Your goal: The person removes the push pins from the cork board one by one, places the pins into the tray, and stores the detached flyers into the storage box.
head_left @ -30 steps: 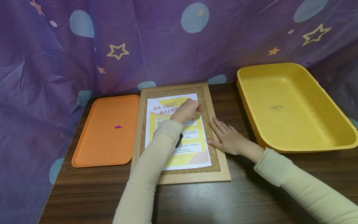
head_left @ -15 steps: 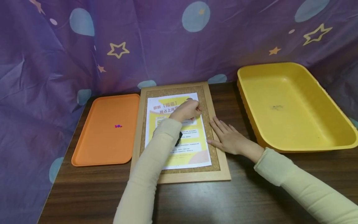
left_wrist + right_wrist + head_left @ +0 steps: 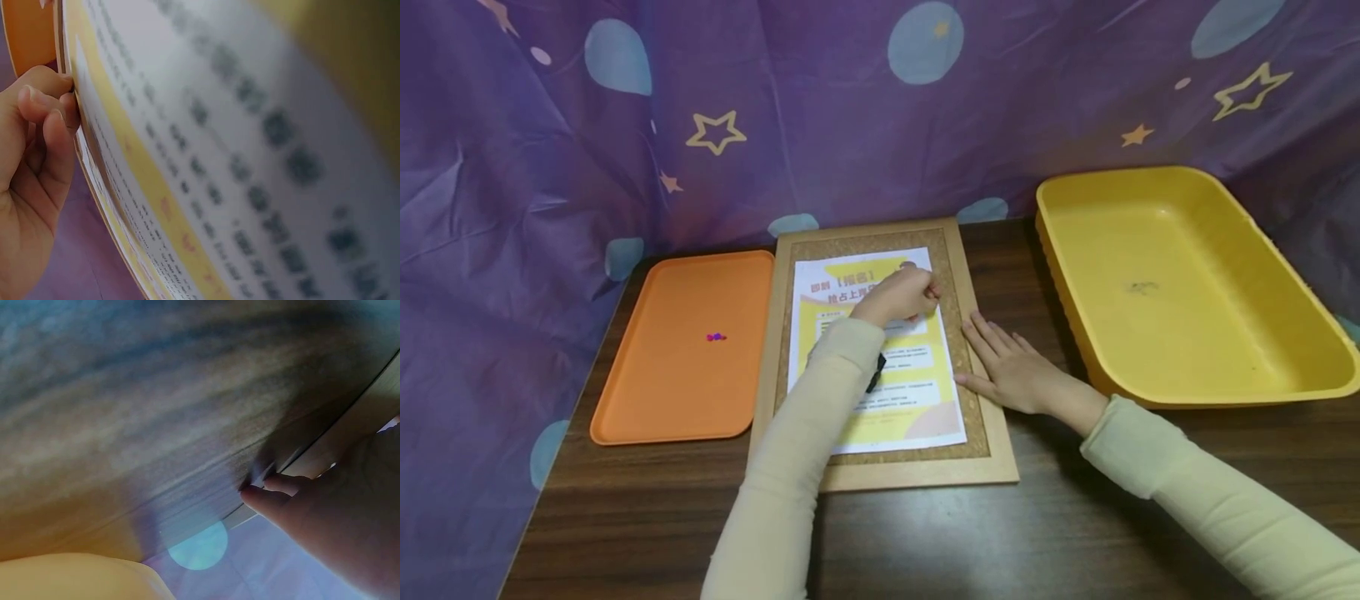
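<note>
Orange plastic comes first: a flat orange tray point(image 3: 681, 350) lies at the left of the dark wooden worktop point(image 3: 1037, 533), with a small purple-and-red bit point(image 3: 717, 337) near its middle. Just beside it, towards 3 o'clock, sits a cork board point(image 3: 970, 400) in a pale wooden frame, carrying a yellow-and-white printed sheet point(image 3: 910, 392). The left hand point(image 3: 901, 296) rests on the sheet's upper part, at about 12 o'clock of the board, with its fingers curled in a loose fist; the head view hides what they press or pinch. The left wrist view shows the curled fingers point(image 3: 47, 115) against the sheet's edge and blurred print close up, yet nothing plainly held. The right hand point(image 3: 1011, 367) lies flat on the board's right side, fingers straight and slightly spread, pointing towards 11 o'clock. The right wrist view shows only fingertips point(image 3: 275, 494) at the frame's edge on the wood grain. Farthest right stands a deep yellow tub point(image 3: 1262, 225). Purple star-patterned cloth point(image 3: 550, 150) hangs behind.
</note>
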Motion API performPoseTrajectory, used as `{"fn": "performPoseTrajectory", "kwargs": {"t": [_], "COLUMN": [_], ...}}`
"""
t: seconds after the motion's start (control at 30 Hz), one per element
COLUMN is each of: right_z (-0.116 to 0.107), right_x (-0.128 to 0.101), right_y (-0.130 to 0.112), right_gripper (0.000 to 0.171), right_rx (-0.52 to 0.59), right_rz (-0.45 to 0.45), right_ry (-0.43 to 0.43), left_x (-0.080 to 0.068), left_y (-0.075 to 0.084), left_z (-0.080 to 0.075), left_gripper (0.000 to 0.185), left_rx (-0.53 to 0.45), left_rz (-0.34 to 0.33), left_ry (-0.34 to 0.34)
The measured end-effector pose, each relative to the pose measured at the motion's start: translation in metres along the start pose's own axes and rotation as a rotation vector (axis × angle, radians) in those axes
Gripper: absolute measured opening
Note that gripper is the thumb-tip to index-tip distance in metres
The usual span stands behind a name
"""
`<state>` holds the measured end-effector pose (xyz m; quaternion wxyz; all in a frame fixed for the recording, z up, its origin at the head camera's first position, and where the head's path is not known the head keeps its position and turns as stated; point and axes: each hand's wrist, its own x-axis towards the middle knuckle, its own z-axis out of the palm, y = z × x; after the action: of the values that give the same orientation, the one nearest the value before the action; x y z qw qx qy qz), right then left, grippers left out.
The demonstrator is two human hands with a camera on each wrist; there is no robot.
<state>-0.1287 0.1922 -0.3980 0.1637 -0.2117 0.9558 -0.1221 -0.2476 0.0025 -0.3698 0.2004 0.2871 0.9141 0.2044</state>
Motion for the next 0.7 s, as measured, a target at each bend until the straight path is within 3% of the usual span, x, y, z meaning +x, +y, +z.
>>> {"fn": "performPoseTrajectory", "kwargs": {"t": [0.7], "right_z": [0.0007], "right_x": [-0.001], "right_y": [-0.0002], "right_gripper": [0.08], "right_rx": [0.002], "right_rz": [0.003], "right_ry": [0.006], "left_x": [0.002], "left_y": [-0.0048], "left_z": [0.001], "left_gripper": [0.016], "left_rx": [-0.038], "left_rz": [0.013], "left_ry": [0.009]}}
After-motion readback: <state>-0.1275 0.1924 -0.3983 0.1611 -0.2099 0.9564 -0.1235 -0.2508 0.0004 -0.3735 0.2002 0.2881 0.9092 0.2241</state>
